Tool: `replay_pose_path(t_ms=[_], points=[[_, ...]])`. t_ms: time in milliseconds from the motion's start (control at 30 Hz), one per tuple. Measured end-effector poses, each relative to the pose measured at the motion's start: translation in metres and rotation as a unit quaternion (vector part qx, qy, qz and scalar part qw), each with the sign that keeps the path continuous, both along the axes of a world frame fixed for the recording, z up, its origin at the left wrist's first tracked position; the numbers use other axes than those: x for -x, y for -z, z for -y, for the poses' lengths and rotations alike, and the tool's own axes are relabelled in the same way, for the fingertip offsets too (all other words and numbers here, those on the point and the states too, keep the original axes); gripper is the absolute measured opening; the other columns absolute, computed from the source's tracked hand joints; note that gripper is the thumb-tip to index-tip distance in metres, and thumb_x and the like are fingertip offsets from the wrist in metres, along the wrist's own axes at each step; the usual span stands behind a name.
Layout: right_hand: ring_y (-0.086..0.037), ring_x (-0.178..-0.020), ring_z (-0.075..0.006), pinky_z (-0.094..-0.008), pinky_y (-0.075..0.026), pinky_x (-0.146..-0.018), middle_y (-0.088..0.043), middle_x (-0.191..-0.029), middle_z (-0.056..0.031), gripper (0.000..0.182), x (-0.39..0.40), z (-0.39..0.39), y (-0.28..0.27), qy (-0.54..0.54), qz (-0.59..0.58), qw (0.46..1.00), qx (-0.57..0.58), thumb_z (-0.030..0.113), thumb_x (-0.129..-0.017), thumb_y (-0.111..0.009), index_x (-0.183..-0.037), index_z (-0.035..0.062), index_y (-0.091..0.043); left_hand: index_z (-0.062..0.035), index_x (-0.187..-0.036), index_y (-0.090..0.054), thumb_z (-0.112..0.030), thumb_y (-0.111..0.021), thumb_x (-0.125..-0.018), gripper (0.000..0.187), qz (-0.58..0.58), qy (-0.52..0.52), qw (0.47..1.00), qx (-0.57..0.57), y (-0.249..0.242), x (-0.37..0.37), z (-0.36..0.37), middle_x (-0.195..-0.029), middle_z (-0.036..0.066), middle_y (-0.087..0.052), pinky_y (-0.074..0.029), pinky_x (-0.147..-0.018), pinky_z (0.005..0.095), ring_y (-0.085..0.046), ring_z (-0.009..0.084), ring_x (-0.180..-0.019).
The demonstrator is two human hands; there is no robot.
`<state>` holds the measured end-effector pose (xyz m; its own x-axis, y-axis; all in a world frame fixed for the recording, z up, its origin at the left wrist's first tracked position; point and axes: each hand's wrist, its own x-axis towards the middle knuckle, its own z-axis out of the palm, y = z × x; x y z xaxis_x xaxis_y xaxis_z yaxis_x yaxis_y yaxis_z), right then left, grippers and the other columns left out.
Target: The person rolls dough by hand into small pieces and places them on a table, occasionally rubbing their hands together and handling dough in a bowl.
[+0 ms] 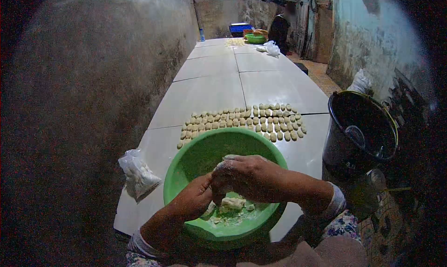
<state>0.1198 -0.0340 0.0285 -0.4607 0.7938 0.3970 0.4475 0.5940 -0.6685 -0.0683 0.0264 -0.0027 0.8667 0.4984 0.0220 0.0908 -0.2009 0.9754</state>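
Observation:
Over a green basin [174, 174], my left hand [198, 197] and my right hand [247, 174] are pressed together with their fingers curled. What lies between them is hidden. White flour coats the knuckles of my right hand. Below my hands, a lump of pale dough [233, 203] sits in the bottom of the basin among crumbs and loose flour. Beyond the basin's far rim, many small oval dough pieces [240, 118] lie in rows on the white tiled table [205, 88].
A plastic bag of white powder [138, 174] stands left of the basin. On the right is a large black bucket [342, 146]. Another green basin [255, 39], a blue crate [240, 28] and a white bag [271, 48] are at the far end, near a person [279, 32].

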Motion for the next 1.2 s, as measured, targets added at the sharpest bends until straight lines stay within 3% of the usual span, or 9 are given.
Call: replay_pose_path(t_ms=[200, 267, 300, 400, 533, 600, 900, 1033, 1200], points=[[-0.061, -0.071, -0.0295, -0.0357, -0.050, -0.066, -0.060, -0.076, -0.0154, 0.007, -0.003, -0.004, 0.001, 0.030, 0.010, 0.999, -0.026, 0.006, -0.081, -0.060, -0.085, 0.0006, -0.059, -0.0048, -0.089, -0.044, -0.046, -0.035, -0.095, 0.043, 0.082, 0.127, 0.988, -0.008, 0.012, 0.001, -0.009, -0.072, 0.000, -0.043, -0.042, -0.059, 0.0272, -0.043, 0.0112, -0.064], [-0.060, -0.069, -0.0198, -0.0317, -0.049, -0.064, -0.060, -0.077, -0.0096, 0.009, -0.004, -0.004, 0.002, 0.051, -0.029, 0.997, 0.052, 0.008, -0.083, -0.060, -0.089, 0.0009, -0.060, -0.0044, -0.084, -0.044, -0.043, -0.035, -0.096, 0.041, 0.036, 0.077, 0.995, 0.054, -0.005, 0.003, 0.006, -0.071, 0.002, -0.043, -0.042, -0.059, 0.0275, -0.043, 0.0122, -0.063], [-0.055, -0.068, -0.0110, -0.0275, -0.047, -0.063, -0.059, -0.076, -0.0043, 0.012, -0.005, -0.001, -0.006, 0.088, -0.061, 0.962, 0.250, 0.012, -0.087, -0.058, -0.092, 0.0018, -0.061, -0.0042, -0.084, -0.044, -0.041, -0.035, -0.096, 0.040, 0.024, 0.059, 0.997, 0.042, -0.009, 0.001, 0.008, -0.070, 0.002, -0.043, -0.042, -0.059, 0.0277, -0.044, 0.0124, -0.062], [-0.053, -0.067, -0.0105, -0.0278, -0.046, -0.058, -0.060, -0.071, -0.0072, 0.017, -0.003, 0.000, -0.010, 0.090, -0.217, 0.948, 0.215, 0.019, -0.091, -0.052, -0.089, 0.0039, -0.059, -0.0038, -0.084, -0.045, -0.033, -0.034, -0.098, 0.034, -0.028, 0.034, 0.998, -0.034, -0.007, 0.006, 0.003, -0.067, 0.003, -0.046, -0.042, -0.059, 0.0284, -0.046, 0.0130, -0.060], [-0.063, -0.073, -0.0253, -0.0384, -0.048, -0.065, -0.063, -0.080, -0.0166, 0.041, -0.010, 0.002, -0.018, 0.139, 0.053, 0.971, 0.186, 0.042, -0.092, -0.042, -0.101, 0.0062, -0.058, -0.0027, -0.081, -0.045, -0.033, -0.034, -0.098, 0.036, -0.007, 0.049, 0.999, -0.015, -0.005, 0.001, 0.003, -0.066, 0.005, -0.049, -0.042, -0.058, 0.0300, -0.049, 0.0147, -0.060], [-0.059, -0.070, -0.0320, -0.0399, -0.045, -0.068, -0.061, -0.078, -0.0200, 0.035, -0.003, -0.002, 0.001, 0.099, 0.151, 0.978, 0.105, 0.030, -0.094, -0.041, -0.091, 0.0006, -0.060, -0.0017, -0.083, -0.045, -0.030, -0.038, -0.096, 0.032, 0.000, 0.055, 0.996, -0.075, 0.005, 0.000, 0.001, -0.066, 0.004, -0.048, -0.042, -0.058, 0.0302, -0.047, 0.0150, -0.060], [-0.059, -0.076, -0.0187, -0.0356, -0.045, -0.073, -0.065, -0.083, -0.0133, 0.041, -0.007, -0.009, 0.004, 0.046, -0.014, 0.966, 0.254, 0.029, -0.097, -0.039, -0.091, -0.0046, -0.060, -0.0050, -0.083, -0.044, -0.036, -0.031, -0.098, 0.037, 0.043, 0.051, 0.998, 0.010, 0.008, -0.002, 0.001, -0.068, 0.002, -0.043, -0.042, -0.058, 0.0270, -0.044, 0.0108, -0.062], [-0.058, -0.097, -0.0372, -0.0429, -0.042, -0.087, -0.062, -0.100, -0.0208, 0.054, -0.017, -0.006, -0.007, 0.141, 0.060, 0.972, 0.180, 0.047, -0.093, -0.029, -0.110, 0.0046, -0.058, -0.0047, -0.083, -0.044, -0.034, -0.030, -0.099, 0.036, 0.015, 0.035, 0.999, 0.008, -0.003, -0.003, 0.004, -0.067, 0.002, -0.044, -0.042, -0.057, 0.0276, -0.044, 0.0114, -0.060], [-0.063, -0.085, -0.0334, -0.0413, -0.046, -0.079, -0.065, -0.094, -0.0190, 0.046, -0.007, -0.006, 0.003, 0.094, 0.115, 0.968, 0.201, 0.044, -0.092, -0.038, -0.110, 0.0069, -0.059, -0.0039, -0.085, -0.045, -0.038, -0.034, -0.097, 0.038, 0.010, 0.039, 0.999, -0.018, -0.002, -0.001, 0.003, -0.068, 0.002, -0.045, -0.042, -0.057, 0.0277, -0.044, 0.0117, -0.061]])
